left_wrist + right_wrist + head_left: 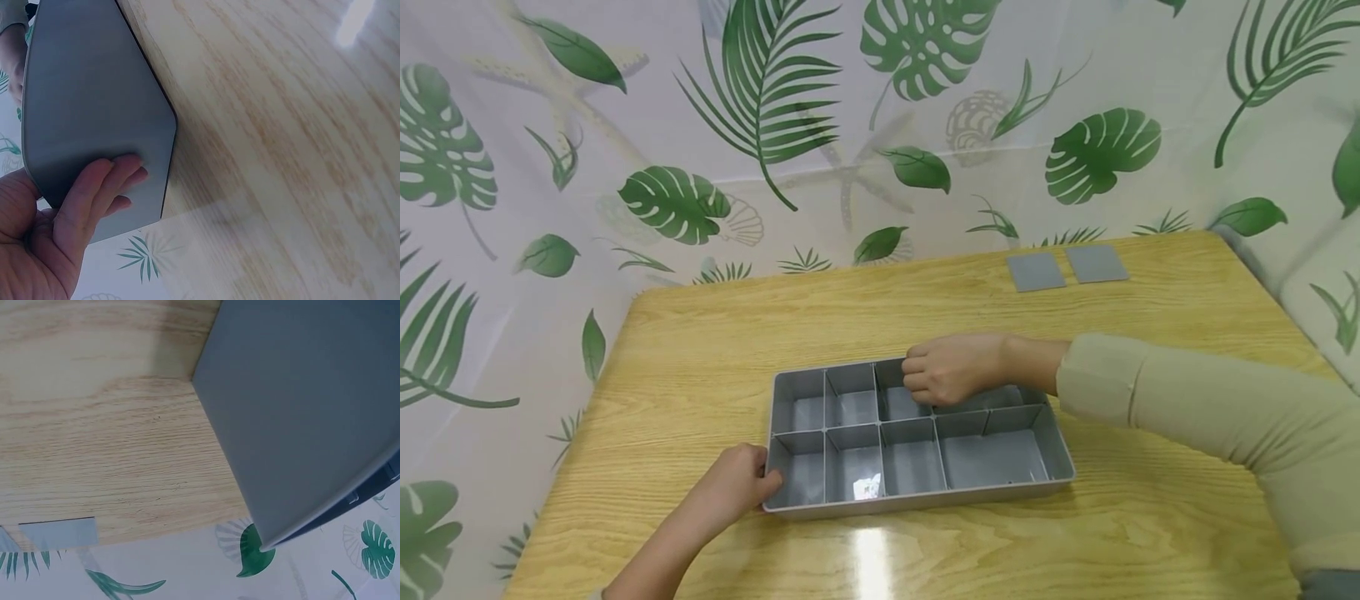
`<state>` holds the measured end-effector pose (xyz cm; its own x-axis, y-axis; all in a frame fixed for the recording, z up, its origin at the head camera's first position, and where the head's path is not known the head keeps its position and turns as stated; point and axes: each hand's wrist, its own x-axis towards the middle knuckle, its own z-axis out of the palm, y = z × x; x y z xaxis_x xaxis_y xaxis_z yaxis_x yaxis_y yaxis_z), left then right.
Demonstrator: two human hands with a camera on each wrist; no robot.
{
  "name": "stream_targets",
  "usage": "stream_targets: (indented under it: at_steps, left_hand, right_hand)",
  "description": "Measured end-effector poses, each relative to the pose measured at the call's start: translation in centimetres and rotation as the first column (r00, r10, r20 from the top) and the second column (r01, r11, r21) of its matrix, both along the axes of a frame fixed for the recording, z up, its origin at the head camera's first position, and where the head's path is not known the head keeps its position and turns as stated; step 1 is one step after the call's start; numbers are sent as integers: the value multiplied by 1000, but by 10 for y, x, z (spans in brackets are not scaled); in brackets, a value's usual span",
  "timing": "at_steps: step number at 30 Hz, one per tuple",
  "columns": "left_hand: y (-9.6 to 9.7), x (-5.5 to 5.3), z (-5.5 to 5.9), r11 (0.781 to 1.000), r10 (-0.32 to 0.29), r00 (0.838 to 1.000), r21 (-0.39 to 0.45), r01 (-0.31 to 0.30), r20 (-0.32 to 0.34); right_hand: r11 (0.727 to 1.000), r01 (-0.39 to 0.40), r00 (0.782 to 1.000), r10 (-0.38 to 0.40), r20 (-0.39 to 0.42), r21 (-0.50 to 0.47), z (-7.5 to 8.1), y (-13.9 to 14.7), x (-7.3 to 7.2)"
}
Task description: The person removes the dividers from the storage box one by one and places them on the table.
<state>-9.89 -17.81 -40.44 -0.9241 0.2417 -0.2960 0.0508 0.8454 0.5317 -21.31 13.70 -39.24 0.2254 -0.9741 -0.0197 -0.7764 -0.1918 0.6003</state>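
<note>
A grey divided storage box (917, 502) lies lengthwise on the table, split into small compartments by thin dividers (852, 427). My left hand (737, 482) grips its left end, thumb over the rim. In the left wrist view, that hand's fingers (94, 194) lie against the outer wall (94, 81). Over the far row, right of the middle, my right hand (953, 369) has its fingers curled down at a divider line and seems to pinch a divider there; the hand hides most of it. The right wrist view shows only the box's outer wall (300, 406), not the hand.
Two flat grey square plates (1036, 272) (1097, 263) lie side by side near the back edge of the wooden table (715, 333). A leaf-patterned wall covering (850, 125) rises behind the table and on both sides.
</note>
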Motion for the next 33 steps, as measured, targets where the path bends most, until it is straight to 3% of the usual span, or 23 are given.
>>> stream_targets:
  at_steps: [19,33]
  left_hand:
    - [2,1,-2,1000,2,1000,-26,-3,-22]
    - [0,0,-3,1000,-5,1000,0,5,-21]
  right_hand:
    - [999,-49,998,48,-44,-3,9,0,0]
    - [997,-67,998,67,-3,-36,17,0,-2]
